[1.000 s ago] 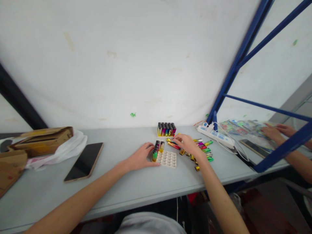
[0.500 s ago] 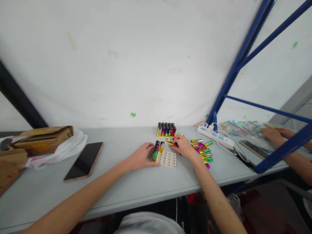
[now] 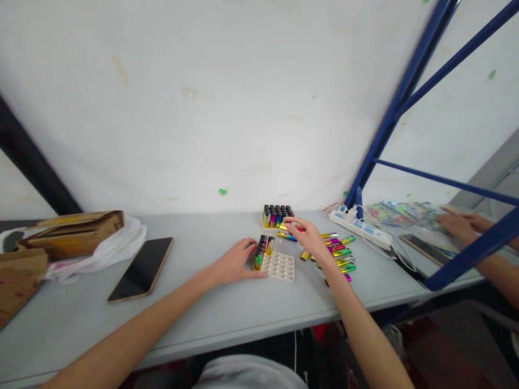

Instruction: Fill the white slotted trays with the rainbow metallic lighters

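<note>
A white tray (image 3: pixel 279 266) with rows of round holes lies on the table. Several shiny lighters (image 3: pixel 258 259) with black tops stand upright at its left and back. My left hand (image 3: pixel 239 263) grips the tray's left end, thumb along the front edge and fingers beside the lighters. Behind the tray, my right hand (image 3: pixel 308 236) has its fingers closed on a gold lighter (image 3: pixel 283 227). Just below those fingers a blue-and-gold lighter (image 3: pixel 287 236) lies flat. Loose lighters (image 3: pixel 344 259) in several colours are spread right of the tray, partly hidden by my right forearm.
A full block of upright lighters (image 3: pixel 278 215) stands near the wall. At left are a phone (image 3: pixel 141 269), a cardboard box (image 3: pixel 77 232) and a white plastic bag (image 3: pixel 130 237). A power strip (image 3: pixel 360 227) lies by the blue frame (image 3: pixel 379 135); beyond it another person's hands (image 3: pixel 460 224) show.
My right hand has lifted slightly back and away from the tray toward the full block, uncovering the blue-and-gold lighter and more loose lighters. My left hand stays on the tray.
</note>
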`<state>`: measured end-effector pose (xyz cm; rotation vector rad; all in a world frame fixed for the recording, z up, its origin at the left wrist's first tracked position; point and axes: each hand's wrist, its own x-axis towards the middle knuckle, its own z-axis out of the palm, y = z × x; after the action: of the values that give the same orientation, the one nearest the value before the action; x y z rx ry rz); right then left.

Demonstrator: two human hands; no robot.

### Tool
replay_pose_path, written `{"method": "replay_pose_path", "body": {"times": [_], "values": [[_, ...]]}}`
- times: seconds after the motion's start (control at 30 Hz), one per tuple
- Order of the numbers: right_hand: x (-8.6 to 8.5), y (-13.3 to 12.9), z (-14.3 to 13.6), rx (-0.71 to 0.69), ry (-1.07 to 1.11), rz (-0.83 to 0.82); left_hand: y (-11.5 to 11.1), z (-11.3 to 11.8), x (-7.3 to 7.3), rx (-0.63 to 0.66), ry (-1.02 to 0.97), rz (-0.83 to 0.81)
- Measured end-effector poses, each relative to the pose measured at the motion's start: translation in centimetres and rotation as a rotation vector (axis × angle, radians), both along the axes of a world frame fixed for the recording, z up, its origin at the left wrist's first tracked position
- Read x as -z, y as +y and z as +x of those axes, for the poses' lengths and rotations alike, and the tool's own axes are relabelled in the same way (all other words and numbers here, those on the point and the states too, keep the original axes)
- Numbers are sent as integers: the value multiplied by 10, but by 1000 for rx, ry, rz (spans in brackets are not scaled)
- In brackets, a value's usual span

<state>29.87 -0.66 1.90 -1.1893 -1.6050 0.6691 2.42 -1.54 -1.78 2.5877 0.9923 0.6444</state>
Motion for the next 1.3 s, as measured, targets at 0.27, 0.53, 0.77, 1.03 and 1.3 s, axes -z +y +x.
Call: {"method": "replay_pose_path", "body": {"times": [0.27,0.53,0.77,1.03,1.3], "values": [[0,-5,-13,-121,103,-145,-2,1,-2,2,5,-18],[-4,-13,-35,-228,200,-246,-4,1,-4,0,-4,-31],[16,-2,-33,-29,17,-98,-2,1,-2,4,2,-18],[17,-3,-32,-2,-114,-16,-2,0,-2,15,-15,-17],[14,-5,-35,29,-145,11,-2,1,-3,15,-27,-17]]}}
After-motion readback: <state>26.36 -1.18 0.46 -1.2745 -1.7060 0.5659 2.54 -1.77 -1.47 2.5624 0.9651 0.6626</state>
